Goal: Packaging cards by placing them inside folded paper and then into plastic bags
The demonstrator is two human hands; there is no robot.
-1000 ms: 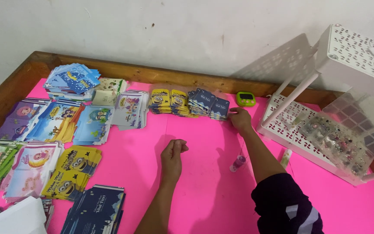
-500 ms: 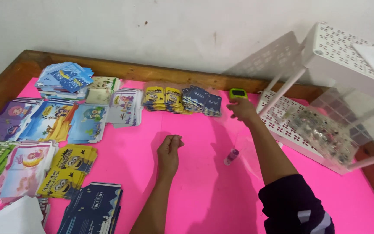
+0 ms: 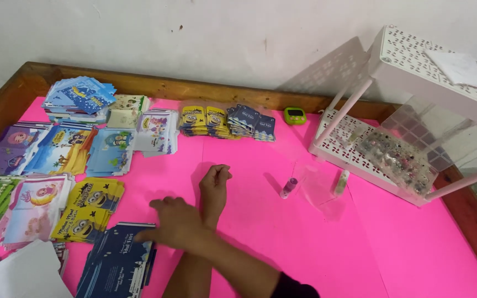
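surface: pink table (image 3: 327, 243), wooden rim | wall: white | left grip (image 3: 215, 185) clenched | right grip (image 3: 175, 221) released

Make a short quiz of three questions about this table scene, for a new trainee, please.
1. True or false: the green timer lies on the pink cover, outside the white rack.
2. The right hand is nearest to: A the dark blue packets; B the green timer; C the white rack.
3. Are the fingers of the left hand curled or spread?
Key: 1 true; 2 A; 3 curled.
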